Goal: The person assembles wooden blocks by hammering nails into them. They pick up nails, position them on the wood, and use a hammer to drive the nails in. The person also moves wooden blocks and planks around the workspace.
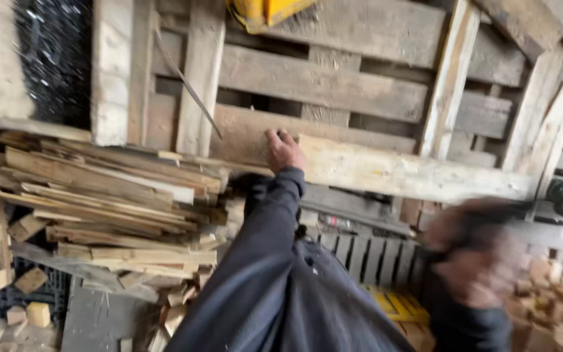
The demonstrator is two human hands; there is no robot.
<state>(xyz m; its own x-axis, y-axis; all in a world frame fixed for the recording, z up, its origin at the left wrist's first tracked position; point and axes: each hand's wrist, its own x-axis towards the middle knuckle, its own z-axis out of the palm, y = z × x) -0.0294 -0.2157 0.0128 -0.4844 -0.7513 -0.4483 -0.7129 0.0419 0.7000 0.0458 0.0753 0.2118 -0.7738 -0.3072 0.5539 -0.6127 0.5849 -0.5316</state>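
- Several split boards (pixel 109 195) lie stacked in a loose heap at the left, with small offcut blocks (pixel 27 313) scattered on the floor below them.
- A dark mesh panel (pixel 57 58) shows behind a pale upright post (pixel 110 72) at upper left.
- The left hand (pixel 284 151), at the end of a dark sleeve, reaches up and rests on the near end of a long pale plank (pixel 399 173); its grip is curled over the plank's edge, fingers bent on the wood.
- The plank lies level across the front of a wooden pallet (pixel 333 88) that stands behind it.
- The right hand (pixel 480 261) is a blur at lower right; whether its grip is open or closed cannot be told.
- More wood blocks (pixel 558 293) pile up at the far right.
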